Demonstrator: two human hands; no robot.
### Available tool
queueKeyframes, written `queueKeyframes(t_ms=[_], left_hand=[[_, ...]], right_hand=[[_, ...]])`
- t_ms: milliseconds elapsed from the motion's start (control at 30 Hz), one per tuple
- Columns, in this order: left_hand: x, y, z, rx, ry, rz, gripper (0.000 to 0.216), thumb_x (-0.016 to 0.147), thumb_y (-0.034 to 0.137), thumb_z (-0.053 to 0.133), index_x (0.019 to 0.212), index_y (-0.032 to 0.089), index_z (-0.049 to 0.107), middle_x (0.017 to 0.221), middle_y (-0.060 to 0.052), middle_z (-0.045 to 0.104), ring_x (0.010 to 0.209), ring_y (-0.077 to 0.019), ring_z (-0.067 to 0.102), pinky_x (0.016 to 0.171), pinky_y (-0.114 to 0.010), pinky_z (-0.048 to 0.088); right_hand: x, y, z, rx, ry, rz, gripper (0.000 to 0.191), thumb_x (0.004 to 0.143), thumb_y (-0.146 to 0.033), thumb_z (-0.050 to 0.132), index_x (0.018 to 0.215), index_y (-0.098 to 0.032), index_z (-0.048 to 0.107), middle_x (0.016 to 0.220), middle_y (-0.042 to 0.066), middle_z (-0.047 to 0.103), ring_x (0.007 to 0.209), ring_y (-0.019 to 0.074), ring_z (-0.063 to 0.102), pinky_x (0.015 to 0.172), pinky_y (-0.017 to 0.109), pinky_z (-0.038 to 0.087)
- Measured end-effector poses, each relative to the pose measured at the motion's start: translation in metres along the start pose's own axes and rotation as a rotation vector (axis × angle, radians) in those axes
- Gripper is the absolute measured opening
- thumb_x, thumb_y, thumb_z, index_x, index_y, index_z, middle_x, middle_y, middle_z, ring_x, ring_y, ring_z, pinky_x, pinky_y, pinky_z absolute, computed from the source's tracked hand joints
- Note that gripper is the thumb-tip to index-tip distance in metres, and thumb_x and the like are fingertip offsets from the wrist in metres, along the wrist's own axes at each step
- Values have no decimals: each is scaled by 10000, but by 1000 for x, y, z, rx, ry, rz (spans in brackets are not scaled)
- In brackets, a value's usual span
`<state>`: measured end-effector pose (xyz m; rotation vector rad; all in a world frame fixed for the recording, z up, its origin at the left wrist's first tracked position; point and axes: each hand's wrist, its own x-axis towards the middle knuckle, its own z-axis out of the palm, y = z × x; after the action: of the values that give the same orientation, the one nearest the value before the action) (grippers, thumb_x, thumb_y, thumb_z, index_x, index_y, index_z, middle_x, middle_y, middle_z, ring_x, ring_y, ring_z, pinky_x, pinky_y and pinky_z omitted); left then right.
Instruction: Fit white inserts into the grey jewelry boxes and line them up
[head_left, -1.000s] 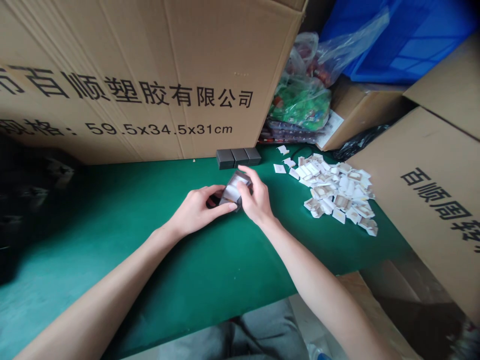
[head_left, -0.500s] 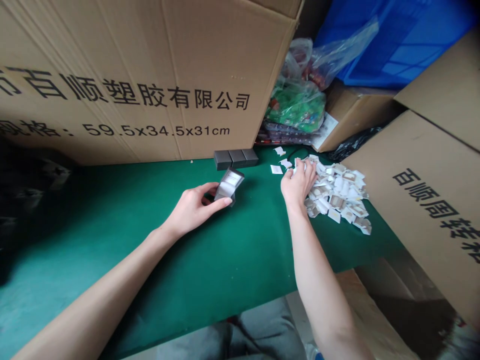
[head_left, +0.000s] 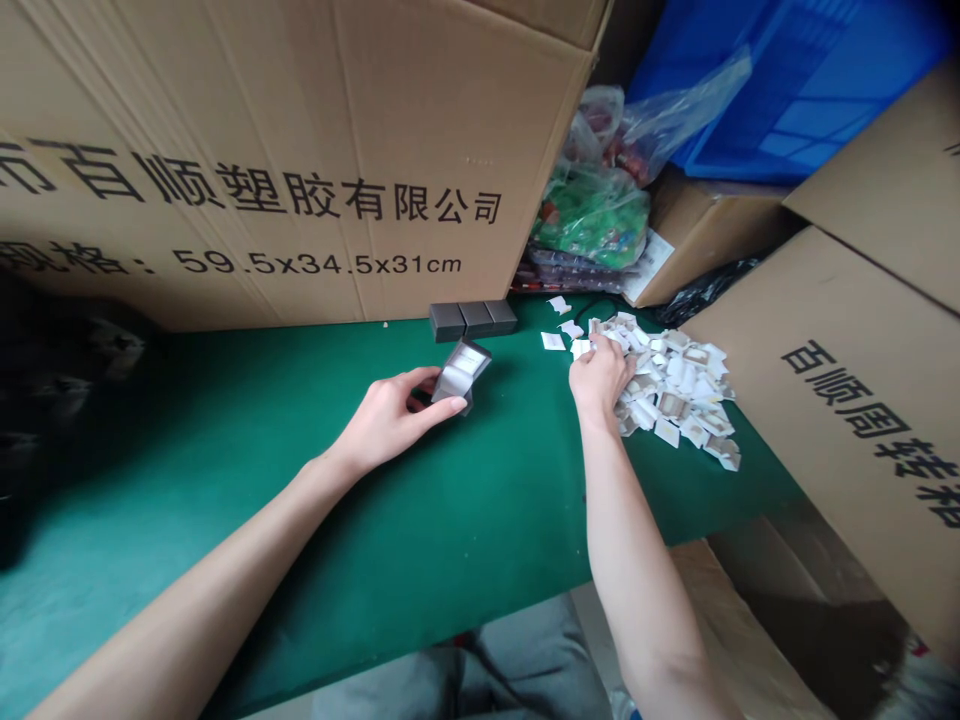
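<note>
My left hand (head_left: 394,415) grips a small dark grey jewellery box (head_left: 459,375) between thumb and fingers, just above the green table. The box's lid is raised, showing a pale lining. My right hand (head_left: 601,378) is at the left side of a heap of small white folded inserts (head_left: 686,375). Its fingers are curled together and the fingertips are partly hidden, so what they hold cannot be made out. One white piece (head_left: 580,348) lies right beside the fingertips. A few loose white pieces (head_left: 553,341) lie left of the heap.
Closed dark grey boxes (head_left: 474,320) stand in a row against a large cardboard carton (head_left: 300,120). Another carton (head_left: 855,370) borders the table (head_left: 450,530) at right. Bags of green and red items (head_left: 596,215), a blue crate (head_left: 795,100) and dark objects (head_left: 67,400) surround the work area.
My right hand has drawn slightly back and to the right, its fingers now more curled, uncovering white pieces at the heap's left edge. My left hand and the raised-lid box have barely moved.
</note>
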<state>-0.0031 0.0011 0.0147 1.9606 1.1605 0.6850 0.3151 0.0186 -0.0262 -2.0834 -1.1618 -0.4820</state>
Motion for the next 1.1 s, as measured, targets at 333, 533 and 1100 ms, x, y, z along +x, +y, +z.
queueKeyframes(t_ms=[333, 533, 1100], left_hand=[[0, 1, -1, -3, -7, 9, 647, 860, 675, 634, 1294, 198, 674, 1152, -71, 768, 775, -211, 719, 702, -313, 572], [0, 1, -1, -2, -10, 0, 673, 854, 691, 633, 1305, 193, 670, 1147, -71, 766, 768, -207, 716, 701, -311, 573], [0, 0, 1, -2, 9, 10, 659, 853, 682, 644, 1292, 192, 683, 1091, -55, 773, 739, -198, 705, 672, -296, 557]], right_hand=[[3, 10, 4, 65, -44, -63, 556, 764, 33, 389, 1211, -92, 696, 1269, 198, 669, 1365, 294, 511, 1197, 542, 327], [2, 10, 1, 147, -35, -12, 566, 801, 23, 387, 1270, -116, 670, 1479, 201, 473, 1335, 278, 550, 1096, 436, 477], [3, 6, 3, 157, -42, 82, 474, 837, -129, 532, 1296, -139, 649, 1522, 221, 437, 1322, 324, 533, 1076, 523, 457]])
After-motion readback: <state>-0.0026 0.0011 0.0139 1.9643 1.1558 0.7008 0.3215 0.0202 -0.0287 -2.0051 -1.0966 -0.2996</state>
